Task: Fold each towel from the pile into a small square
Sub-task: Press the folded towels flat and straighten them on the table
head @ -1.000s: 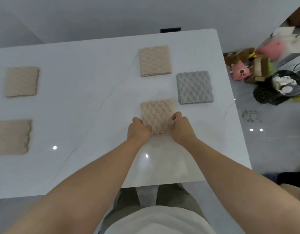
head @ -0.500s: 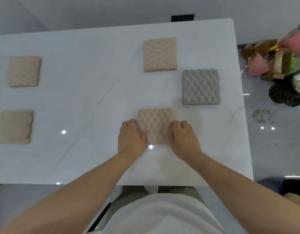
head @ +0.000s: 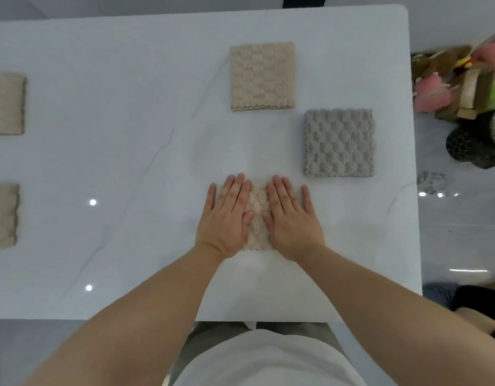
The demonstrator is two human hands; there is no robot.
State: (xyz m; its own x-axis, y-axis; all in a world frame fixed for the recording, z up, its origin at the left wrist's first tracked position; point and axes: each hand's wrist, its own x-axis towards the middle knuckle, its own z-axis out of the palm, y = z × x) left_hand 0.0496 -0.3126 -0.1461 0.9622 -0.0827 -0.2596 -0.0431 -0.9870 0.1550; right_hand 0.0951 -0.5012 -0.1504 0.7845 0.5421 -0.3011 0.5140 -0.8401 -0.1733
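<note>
Folded beige waffle-textured towel [head: 259, 199], edges square to white marbled desk [head: 129, 135], visible strip running near-to-far; left hand [head: 225, 218], right hand [head: 292, 218] press flat, grip unclenched, fingers straight; glossy grey floor [head: 449, 246]

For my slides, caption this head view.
Left hand and right hand press a folded beige towel flat on white table.

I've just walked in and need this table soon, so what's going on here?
A person is folding towels. The left hand and right hand press flat on a small folded beige towel near the front of the table. Beyond it lie a beige square and a grey square, both folded. At the left edge lie a far-left square and a near-left square. No unfolded pile is in view.
</note>
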